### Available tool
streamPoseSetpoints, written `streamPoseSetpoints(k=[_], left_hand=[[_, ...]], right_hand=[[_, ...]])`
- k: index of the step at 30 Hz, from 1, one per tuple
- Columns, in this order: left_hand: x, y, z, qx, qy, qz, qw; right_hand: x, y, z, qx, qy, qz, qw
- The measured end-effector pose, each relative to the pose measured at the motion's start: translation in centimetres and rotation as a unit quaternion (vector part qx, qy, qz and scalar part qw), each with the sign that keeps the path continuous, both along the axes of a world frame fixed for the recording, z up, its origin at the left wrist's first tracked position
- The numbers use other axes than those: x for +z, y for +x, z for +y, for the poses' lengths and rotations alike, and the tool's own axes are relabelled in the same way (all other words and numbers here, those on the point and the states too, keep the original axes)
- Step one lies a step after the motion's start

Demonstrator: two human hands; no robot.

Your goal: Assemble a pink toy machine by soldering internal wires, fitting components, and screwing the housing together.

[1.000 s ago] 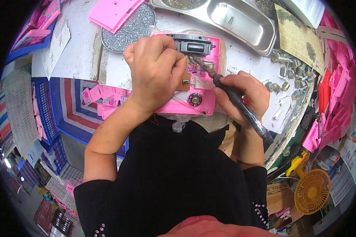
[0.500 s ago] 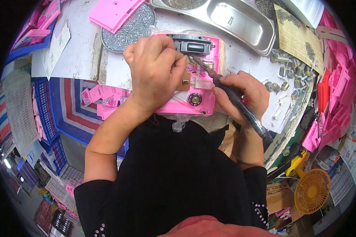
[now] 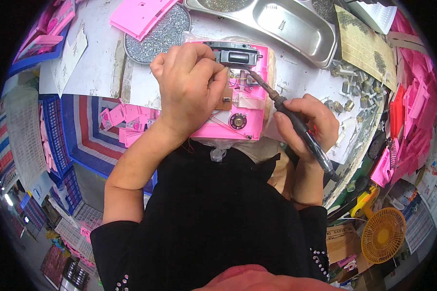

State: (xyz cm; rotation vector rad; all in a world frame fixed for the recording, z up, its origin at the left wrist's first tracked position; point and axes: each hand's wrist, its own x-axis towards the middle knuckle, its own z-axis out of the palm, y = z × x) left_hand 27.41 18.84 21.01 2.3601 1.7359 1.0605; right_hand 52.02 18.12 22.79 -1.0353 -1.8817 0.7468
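My right hand (image 3: 311, 125) grips a black-handled soldering iron (image 3: 296, 121), its dark tip slanting up and left over a pink plastic housing (image 3: 257, 119). Inside that housing are a black part (image 3: 240, 58) along the far edge, a small brown circuit board (image 3: 224, 101), thin wires and a round speaker (image 3: 238, 121). My left hand (image 3: 191, 82) lies across the housing's left side with its fingers pinched together near the wires. What sits between those fingertips is hidden by the hand.
A round tray of small screws (image 3: 158, 39) with pink panels (image 3: 141, 17) on it stands far left. Metal compartment trays (image 3: 296, 29) fill the far side. Small metal parts (image 3: 351, 89) lie at right, beside stacked pink pieces (image 3: 417, 126). A yellow fan (image 3: 383, 235) is lower right.
My right hand has drawn the soldering iron slightly to the right, its tip moving away from the left fingertips. My left hand stays almost in place.
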Motion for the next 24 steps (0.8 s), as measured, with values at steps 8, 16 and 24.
streamPoseSetpoints(k=[8,16,24], left_hand=[[0.5,0.2,-0.3,0.013,-0.018,0.016,1.0],[0.5,0.3,-0.4,0.032,-0.006,0.021,0.999],[0.4,-1.2,-0.8,0.014,0.022,0.032,0.999]], right_hand=[[0.2,0.8,0.0,0.0,0.015,-0.007,1.0],[0.2,1.3,-0.1,-0.01,0.028,0.017,0.999],[0.2,1.9,-0.2,-0.023,0.031,0.029,0.999]])
